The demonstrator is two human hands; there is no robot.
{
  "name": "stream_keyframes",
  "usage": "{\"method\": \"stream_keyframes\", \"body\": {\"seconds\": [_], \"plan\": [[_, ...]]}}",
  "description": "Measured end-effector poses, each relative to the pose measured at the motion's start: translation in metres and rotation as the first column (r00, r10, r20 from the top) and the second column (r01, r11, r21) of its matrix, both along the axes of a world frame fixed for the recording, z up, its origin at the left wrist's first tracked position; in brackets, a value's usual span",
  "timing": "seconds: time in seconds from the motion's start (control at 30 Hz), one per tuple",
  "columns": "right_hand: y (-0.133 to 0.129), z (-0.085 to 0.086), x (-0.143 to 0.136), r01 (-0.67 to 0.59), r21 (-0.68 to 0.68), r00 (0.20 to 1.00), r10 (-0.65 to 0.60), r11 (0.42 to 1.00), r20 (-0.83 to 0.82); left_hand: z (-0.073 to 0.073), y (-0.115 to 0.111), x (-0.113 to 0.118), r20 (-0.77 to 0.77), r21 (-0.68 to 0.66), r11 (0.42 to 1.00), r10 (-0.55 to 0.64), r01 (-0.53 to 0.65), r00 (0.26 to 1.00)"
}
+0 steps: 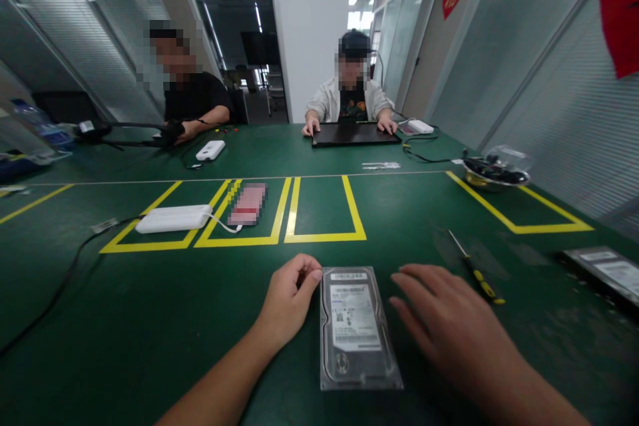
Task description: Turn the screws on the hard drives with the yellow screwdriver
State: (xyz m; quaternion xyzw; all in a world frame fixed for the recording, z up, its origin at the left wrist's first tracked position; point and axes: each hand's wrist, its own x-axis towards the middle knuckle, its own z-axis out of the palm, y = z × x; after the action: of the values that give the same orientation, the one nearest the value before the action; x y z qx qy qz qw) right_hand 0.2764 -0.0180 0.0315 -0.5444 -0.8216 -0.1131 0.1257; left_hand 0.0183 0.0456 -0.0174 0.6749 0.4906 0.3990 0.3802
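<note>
We find the drive (355, 338) lying flat on the table (190, 319), label (355, 316) upward, between the two hands, one short edge facing us. The left hand (292, 296) is at its far left corner, thumb and forefinger drawn together against or just beside the edge; whether they pinch it, we cannot tell. The right hand (444, 313) is off the right side, fingers loosely extended and holding nothing, a gap between them and the casing. The screwdriver (476, 269) lies beyond the right hand, and a second drive (606, 273) near the table's right side.

On handling, we judge the drive rigid and dense, rather heavy for its size, with no give under the fingers. The smooth metal could slip if held by one corner. We consider its inner works fragile: a drop or knock would be the chief risk. We would take hold by both long sides, near the middle, thumbs clear of the label, and lift it level.
</note>
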Motion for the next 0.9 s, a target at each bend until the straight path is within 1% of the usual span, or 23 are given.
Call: {"method": "stream_keyframes", "body": {"seconds": [0.03,0.07,0.1,0.13,0.17,0.2,0.27,0.37,0.43,0.53,0.63,0.67,0.7,0.77,0.8,0.83,0.87,0.9], "plan": [[0.004,0.0,0.017,0.114,0.027,0.992,-0.116,0.993,0.057,0.0,0.0,0.0,0.0,-0.001,1.0,0.001,-0.001,1.0],[0.009,-0.001,0.035,0.258,0.045,0.959,-0.261,0.965,0.113,0.001,0.0,0.0,0.003,-0.002,1.0,0.003,-0.003,1.0],[0.012,-0.002,0.053,0.385,0.024,0.908,-0.384,0.922,0.169,0.001,0.0,0.0,0.008,-0.003,1.0,0.006,-0.006,1.0],[0.016,-0.005,0.07,0.49,-0.014,0.856,-0.478,0.872,0.199,0.001,0.0,0.0,0.014,-0.004,1.0,0.008,-0.008,1.0],[0.019,-0.007,0.084,0.536,-0.097,0.835,-0.509,0.839,0.208,0.001,0.0,0.001,0.018,-0.005,1.0,0.01,-0.01,1.0],[0.021,-0.009,0.096,0.57,-0.167,0.819,-0.539,0.805,0.198,0.001,0.0,0.001,0.019,-0.007,1.0,0.011,-0.011,1.0],[0.026,-0.013,0.11,0.616,-0.276,0.787,-0.589,0.738,0.182,0.002,0.0,0.001,0.014,-0.009,1.0,0.012,-0.012,1.0],[0.033,-0.018,0.113,0.649,-0.373,0.75,-0.64,0.663,0.166,0.002,-0.001,0.001,0.001,-0.01,1.0,0.013,-0.013,1.0],[0.037,-0.021,0.11,0.657,-0.406,0.736,-0.656,0.635,0.166,0.002,-0.002,0.0,0.004,-0.014,1.0,0.011,-0.011,1.0],[0.041,-0.024,0.106,0.652,-0.438,0.735,-0.658,0.619,0.164,0.0,-0.002,0.0,0.023,-0.031,0.999,0.016,-0.015,1.0],[0.042,-0.024,0.101,0.641,-0.439,0.743,-0.652,0.63,0.149,-0.002,-0.001,0.0,0.029,-0.039,0.999,0.032,-0.031,0.999],[0.043,-0.023,0.098,0.636,-0.421,0.749,-0.648,0.647,0.136,-0.003,0.0,0.0,0.03,-0.039,0.999,0.036,-0.035,0.999],[0.043,-0.022,0.094,0.616,-0.39,0.766,-0.635,0.684,0.097,-0.003,0.0,0.0,0.029,-0.038,0.999,0.04,-0.039,0.999],[0.043,-0.02,0.083,0.509,-0.299,0.834,-0.549,0.807,-0.062,-0.003,0.001,0.001,0.028,-0.035,0.998,0.048,-0.047,0.998],[0.043,-0.019,0.075,0.422,-0.239,0.867,-0.467,0.874,-0.174,-0.003,0.001,0.001,0.027,-0.034,0.998,0.052,-0.051,0.998],[0.042,-0.019,0.067,0.326,-0.187,0.884,-0.369,0.927,-0.287,-0.003,0.001,0.001,0.024,-0.032,0.998,0.058,-0.057,0.998],[0.04,-0.019,0.057,0.241,-0.148,0.878,-0.281,0.959,-0.387,-0.003,0.001,0.001,0.022,-0.032,0.998,0.06,-0.059,0.998],[0.038,-0.019,0.046,0.168,-0.134,0.858,-0.212,0.977,-0.467,-0.003,0.001,0.001,0.019,-0.034,0.998,0.063,-0.062,0.998]]}}
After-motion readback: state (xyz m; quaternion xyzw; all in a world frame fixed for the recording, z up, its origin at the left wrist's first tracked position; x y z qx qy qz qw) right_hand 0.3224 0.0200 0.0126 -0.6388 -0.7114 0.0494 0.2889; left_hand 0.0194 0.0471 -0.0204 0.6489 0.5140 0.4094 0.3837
